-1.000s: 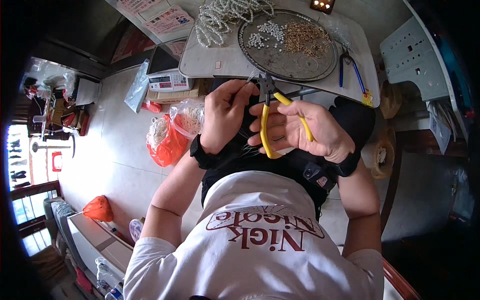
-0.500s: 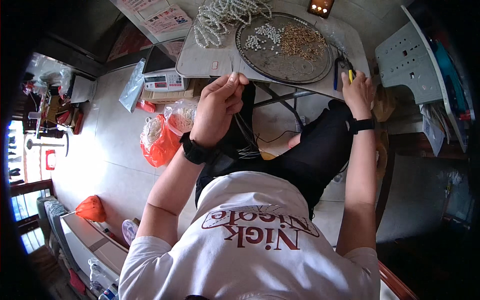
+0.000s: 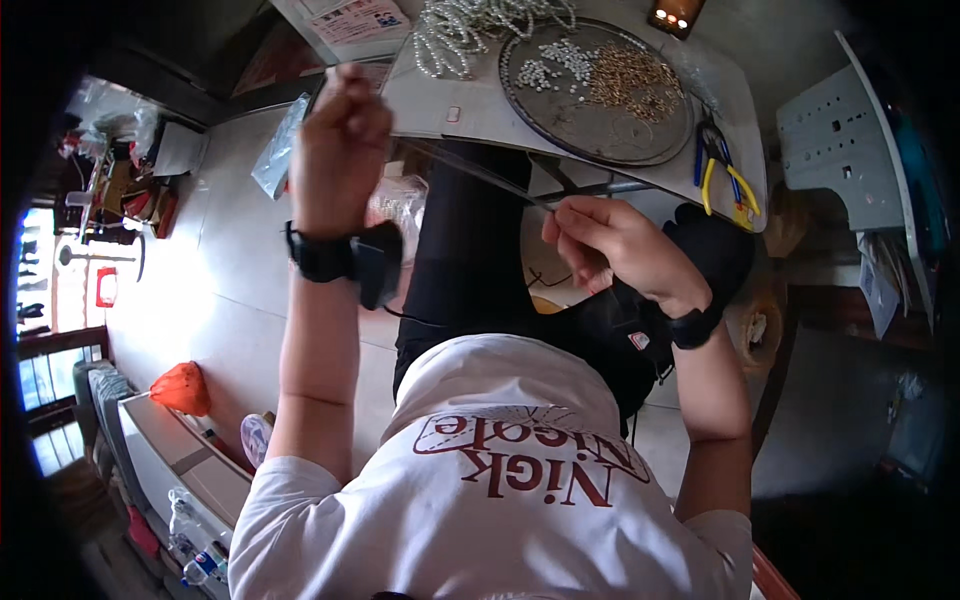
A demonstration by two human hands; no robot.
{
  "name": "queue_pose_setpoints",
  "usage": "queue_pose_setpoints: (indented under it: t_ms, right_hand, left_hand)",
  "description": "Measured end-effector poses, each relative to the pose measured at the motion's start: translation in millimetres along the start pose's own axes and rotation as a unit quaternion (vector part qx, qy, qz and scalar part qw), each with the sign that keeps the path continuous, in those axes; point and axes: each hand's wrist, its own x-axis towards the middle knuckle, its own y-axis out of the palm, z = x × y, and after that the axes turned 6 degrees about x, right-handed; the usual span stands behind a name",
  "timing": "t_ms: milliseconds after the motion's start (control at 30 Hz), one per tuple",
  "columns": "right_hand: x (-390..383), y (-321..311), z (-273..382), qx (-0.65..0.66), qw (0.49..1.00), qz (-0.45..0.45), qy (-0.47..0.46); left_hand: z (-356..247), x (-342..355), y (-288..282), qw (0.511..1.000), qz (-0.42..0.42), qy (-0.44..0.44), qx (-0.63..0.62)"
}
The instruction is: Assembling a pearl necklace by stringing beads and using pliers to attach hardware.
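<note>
My right hand [image 3: 620,245] is over my lap, thumb and fingers pinched on a bundle of thin strands [image 3: 485,176]. The strands stretch up and left toward my left hand [image 3: 345,145], which is raised beside the table with its fingers curled; it is blurred, and the strands' end there is hard to make out. Pliers [image 3: 715,165] with blue and yellow handles lie at the table's right edge, apart from my right hand. On the table, a round dark tray [image 3: 560,135] holds white beads [image 3: 568,60] and small gold-coloured pieces [image 3: 635,80].
Strings of pearl-like beads [image 3: 440,45] are heaped left of the tray on the table [image 3: 420,110]. A lit amber holder [image 3: 675,15] stands at the back. Clear plastic bags [image 3: 400,200] sit behind my left wrist. A perforated pale panel [image 3: 835,135] stands to the right.
My right hand has left the pliers and come down left to the strands. My left hand has moved left and up, and the strands now stretch between both hands.
</note>
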Motion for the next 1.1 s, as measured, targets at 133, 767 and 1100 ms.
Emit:
queue_pose_setpoints:
  t_ms: [133,767,1100]
  right_hand:
    - [0.7,-10.8,-2.0,0.081,0.993,0.057,0.064]
    - [13.9,8.7,-8.4,-0.347,0.91,-0.192,-0.126]
    - [3.3,19.0,-26.4,-0.179,0.911,-0.324,-0.184]
  left_hand:
    - [-37.6,-9.2,-40.3,0.999,-0.047,0.018,0.008]
    - [77.2,-61.8,29.5,0.686,0.254,0.016,0.682]
    - [76.9,-55.6,37.4,0.941,0.07,-0.25,0.218]
